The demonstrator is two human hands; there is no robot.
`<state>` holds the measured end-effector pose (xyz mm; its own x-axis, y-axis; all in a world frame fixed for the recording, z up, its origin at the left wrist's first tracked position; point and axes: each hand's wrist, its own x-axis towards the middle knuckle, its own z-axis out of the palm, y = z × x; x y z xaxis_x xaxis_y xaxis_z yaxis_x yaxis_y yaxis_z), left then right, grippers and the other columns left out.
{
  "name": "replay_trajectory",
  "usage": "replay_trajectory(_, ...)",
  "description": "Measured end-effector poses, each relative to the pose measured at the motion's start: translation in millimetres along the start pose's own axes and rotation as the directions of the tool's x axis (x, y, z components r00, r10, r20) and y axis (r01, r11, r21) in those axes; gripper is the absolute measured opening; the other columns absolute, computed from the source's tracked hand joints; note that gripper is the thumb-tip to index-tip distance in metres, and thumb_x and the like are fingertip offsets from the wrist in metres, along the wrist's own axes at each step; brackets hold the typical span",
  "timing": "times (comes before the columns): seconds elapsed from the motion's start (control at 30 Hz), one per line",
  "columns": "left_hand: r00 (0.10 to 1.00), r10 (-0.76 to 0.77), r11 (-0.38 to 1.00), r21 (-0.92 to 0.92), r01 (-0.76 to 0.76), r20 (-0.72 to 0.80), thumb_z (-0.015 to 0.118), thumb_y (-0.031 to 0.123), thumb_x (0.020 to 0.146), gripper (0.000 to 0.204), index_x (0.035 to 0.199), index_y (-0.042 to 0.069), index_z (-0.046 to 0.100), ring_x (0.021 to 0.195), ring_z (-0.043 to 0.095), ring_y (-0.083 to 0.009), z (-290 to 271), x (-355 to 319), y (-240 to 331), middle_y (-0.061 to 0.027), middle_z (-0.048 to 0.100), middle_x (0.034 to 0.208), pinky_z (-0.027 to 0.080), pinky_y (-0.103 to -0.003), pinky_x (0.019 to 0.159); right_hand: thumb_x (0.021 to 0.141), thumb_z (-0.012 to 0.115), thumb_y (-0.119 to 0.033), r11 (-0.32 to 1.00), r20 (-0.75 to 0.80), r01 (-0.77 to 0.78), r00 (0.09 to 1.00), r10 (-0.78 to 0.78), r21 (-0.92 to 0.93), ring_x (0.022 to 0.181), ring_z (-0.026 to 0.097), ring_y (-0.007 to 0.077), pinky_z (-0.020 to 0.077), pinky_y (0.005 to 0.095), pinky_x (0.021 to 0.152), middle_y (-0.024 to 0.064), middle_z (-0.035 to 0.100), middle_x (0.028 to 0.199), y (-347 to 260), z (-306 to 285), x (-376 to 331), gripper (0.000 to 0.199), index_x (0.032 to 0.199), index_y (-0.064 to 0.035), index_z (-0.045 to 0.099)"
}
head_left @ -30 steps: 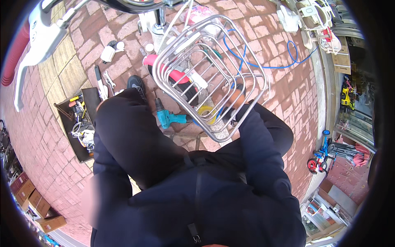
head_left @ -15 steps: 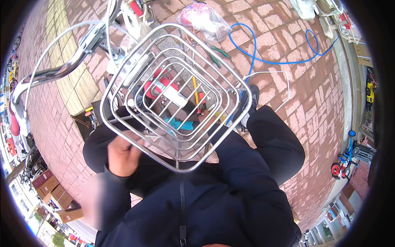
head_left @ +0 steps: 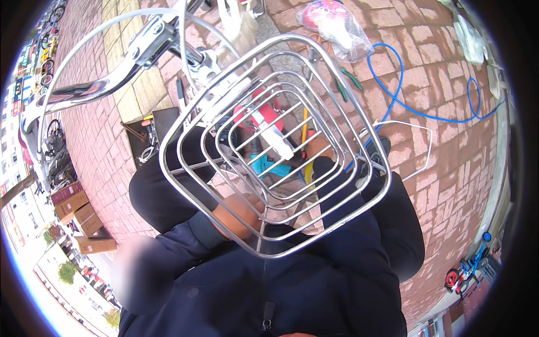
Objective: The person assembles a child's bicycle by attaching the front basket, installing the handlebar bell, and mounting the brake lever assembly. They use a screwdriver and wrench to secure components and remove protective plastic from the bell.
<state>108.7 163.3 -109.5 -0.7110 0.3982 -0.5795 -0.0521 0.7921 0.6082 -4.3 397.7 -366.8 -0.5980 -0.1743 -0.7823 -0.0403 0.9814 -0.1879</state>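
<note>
- Since half a second ago, the left hand (head_left: 241, 216) has moved from the wire basket's outer left edge to beneath its lower wires, and the basket (head_left: 163, 151) itself now appears lower and farther right.
- One basket, of bare metal wire, occupies the middle of the view, its opening toward the camera, beside the chrome handlebar (head_left: 112, 79); the handlebar is cut off above.
- Two hands show. Wires cross the left one, and its fingertips are hard to make out, so I cannot tell whether it grips anything.
- Seen only through the basket, the right hand (head_left: 321, 146) is low by a yellow tool (head_left: 304, 126); its fingers are hidden, and I cannot tell whether they are spread or closed on something.
- Also behind the wires: one teal drill (head_left: 270, 166), partly covered, and one red part (head_left: 266, 116) overlapped by a white piece (head_left: 275, 140).
- On the paving: one blue hose (head_left: 400, 84), one pair of green-handled pliers (head_left: 352, 78) and one clear bag (head_left: 353, 42) around something pink.
- One toolbox (head_left: 164, 119) sits left, its contents partly hidden by the knee.
- Four cardboard boxes (head_left: 96, 244), as far as I can count, lie at the far left.
</note>
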Motion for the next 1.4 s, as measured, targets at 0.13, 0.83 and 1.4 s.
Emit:
replay_trajectory(0.13, 0.996, -0.06, 0.995, -0.08, 0.066, 0.073, 0.071, 0.022, 0.09, 0.033, 0.114, 0.0, 0.067, 0.102, 0.071, -0.041, -3, 2, -5, -0.0215, 0.072, 0.112, 0.057, -0.048, 0.09, 0.097, 0.071, -0.029, 0.999, -0.019, -0.014, 1.0, 0.013, -0.042, 0.087, 0.074, 0.0301, 0.0574, 0.0417, 0.08, 0.017, 0.077, 0.096, 6, 0, 11, 0.034, 0.103, 0.0043, 0.072)
replay_trajectory(0.83, 0.901, 0.433, 0.771, -0.507, -0.387, -0.028, 0.069, 0.022, 0.103, 0.052, 0.148, 0.001, 0.055, 0.112, 0.069, -0.0355, -27, -80, 35, -0.0187, 0.069, 0.123, 0.054, -0.041, 0.095, 0.094, 0.076, -0.017, 0.645, -0.977, 0.735, 0.187, 0.104, 0.209, 0.069, 0.057, 0.0118, 0.0464, 0.0315, 0.066, 0.0022, 0.066, 0.08, 23, -344, -210, 0.02, 0.097, 0.0018, 0.071)
replay_trajectory(1.4, 0.641, 0.344, 0.389, -0.516, -0.763, -0.687, 0.072, 0.013, 0.1, 0.026, 0.122, -0.002, 0.073, 0.078, 0.071, -0.012, -96, -48, 181, -0.006, 0.076, 0.091, 0.057, -0.027, 0.071, 0.092, 0.081, -0.006, 0.235, -0.941, 0.972, 0.086, -0.326, 0.008, 0.095, 0.065, 0.0168, 0.0528, 0.0324, 0.088, 0.008, 0.069, 0.112, -70, -259, -399, 0.026, 0.113, 0.0011, 0.068)
